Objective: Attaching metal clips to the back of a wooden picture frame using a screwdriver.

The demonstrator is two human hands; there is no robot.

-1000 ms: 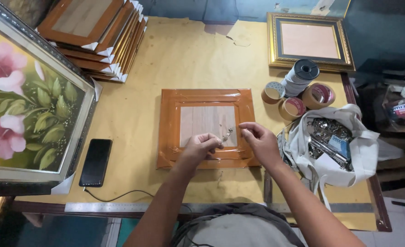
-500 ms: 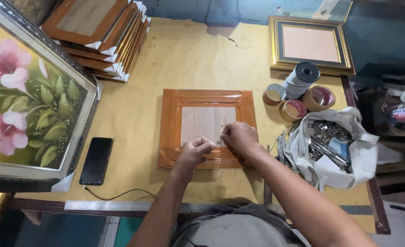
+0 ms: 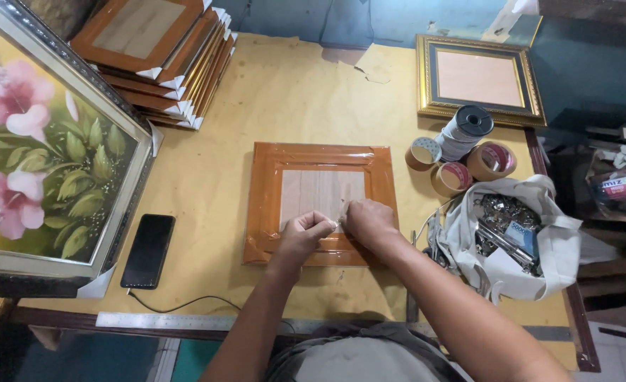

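An orange-brown picture frame (image 3: 263, 191) lies face down on the yellow table (image 3: 299, 92), its back sealed with glossy brown tape around a pale wooden panel (image 3: 313, 191). My left hand (image 3: 302, 235) and my right hand (image 3: 367, 223) meet over the panel's lower right part. Their fingertips pinch together at one small whitish thing that is too small to name. Both hands rest on the frame's lower rail.
A stack of similar frames (image 3: 164, 56) sits at the back left. A framed flower painting (image 3: 41, 155) leans at the left, a black phone (image 3: 148, 250) beside it. A gold frame (image 3: 479, 79), tape rolls (image 3: 468, 159), a cord spool (image 3: 466, 131) and a cloth bag of metal hardware (image 3: 511, 233) fill the right. A steel ruler (image 3: 164, 322) lies along the front edge.
My right hand has moved left and down to meet the left hand over the panel. The two hands now pinch at one spot. The frame has not moved.
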